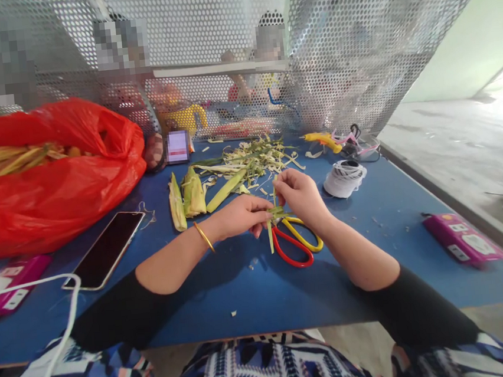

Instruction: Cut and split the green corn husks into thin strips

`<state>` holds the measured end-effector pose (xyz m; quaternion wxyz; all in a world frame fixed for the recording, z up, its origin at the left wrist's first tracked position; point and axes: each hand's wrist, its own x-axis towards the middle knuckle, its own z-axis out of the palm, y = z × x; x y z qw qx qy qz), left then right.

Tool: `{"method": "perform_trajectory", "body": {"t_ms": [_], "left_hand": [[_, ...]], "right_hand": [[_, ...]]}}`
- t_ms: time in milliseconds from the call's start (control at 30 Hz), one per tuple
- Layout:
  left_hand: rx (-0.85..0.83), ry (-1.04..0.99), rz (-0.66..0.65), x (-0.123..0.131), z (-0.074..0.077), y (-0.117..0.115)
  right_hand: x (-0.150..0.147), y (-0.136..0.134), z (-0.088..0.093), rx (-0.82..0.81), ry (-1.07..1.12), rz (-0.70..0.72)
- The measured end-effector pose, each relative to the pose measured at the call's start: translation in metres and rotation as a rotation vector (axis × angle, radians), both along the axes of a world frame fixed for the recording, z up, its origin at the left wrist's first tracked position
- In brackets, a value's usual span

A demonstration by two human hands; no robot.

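Note:
My left hand (247,214) is closed in a pinch on a small bundle of green leaf strips (277,212) near the table's middle. Just right of it, my right hand (296,189) pinches one thin strip that rises from the bundle. Another strip end hangs down below my left fingers. Under the hands lie scissors (291,256) with one red and one yellow handle; their blades are hidden. Beyond my left hand are pieces of pale green husk (193,193) and a longer husk piece (226,191). Behind them spreads a heap of shredded strips (257,157).
A red plastic bag (57,204) of husks fills the left, with a phone (108,249) before it. White thread (345,178), a yellow glue gun (323,141) and a purple box (463,240) are at right. A perforated metal screen (214,32) borders the back; people sit beyond.

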<state>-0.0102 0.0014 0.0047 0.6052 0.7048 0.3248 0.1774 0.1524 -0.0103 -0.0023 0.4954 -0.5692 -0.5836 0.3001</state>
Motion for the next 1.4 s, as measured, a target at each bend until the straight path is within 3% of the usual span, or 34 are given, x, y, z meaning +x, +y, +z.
{"method": "perform_trajectory", "body": {"t_ms": [433, 600, 800, 933, 1000, 1100, 1167, 1233, 1267, 1400], "left_hand": [[0.093, 0.018, 0.080, 0.007, -0.006, -0.011], [0.152, 0.086, 0.135, 0.007, -0.009, -0.010], [-0.030, -0.061, 0.366, 0.004, -0.001, 0.001], [-0.157, -0.106, 0.395, 0.002, 0.000, 0.005], [-0.228, -0.132, 0.395, 0.003, -0.001, 0.006], [-0.338, -0.200, 0.455, 0.004, -0.003, 0.008], [-0.376, -0.264, 0.507, 0.004, -0.003, 0.009], [-0.378, -0.323, 0.540, 0.004, -0.003, 0.009], [-0.372, -0.345, 0.556, 0.004, -0.002, 0.009], [-0.390, -0.365, 0.586, 0.005, 0.000, 0.007]], "right_hand": [[-0.005, -0.002, -0.006, 0.055, -0.115, -0.056], [-0.002, 0.000, -0.005, 0.099, -0.069, 0.027], [0.019, 0.007, 0.006, 0.068, -0.274, 0.076], [0.022, 0.007, 0.005, 0.020, -0.366, 0.111], [0.020, 0.005, 0.004, 0.104, -0.453, -0.027], [0.013, -0.006, 0.006, 0.502, -0.706, -0.188], [0.005, -0.014, 0.009, 0.769, -0.910, -0.010], [-0.004, -0.022, 0.010, 0.874, -1.105, 0.243], [-0.008, -0.024, 0.009, 0.882, -1.198, 0.298], [-0.015, -0.025, 0.002, 0.857, -1.361, 0.260]]}}
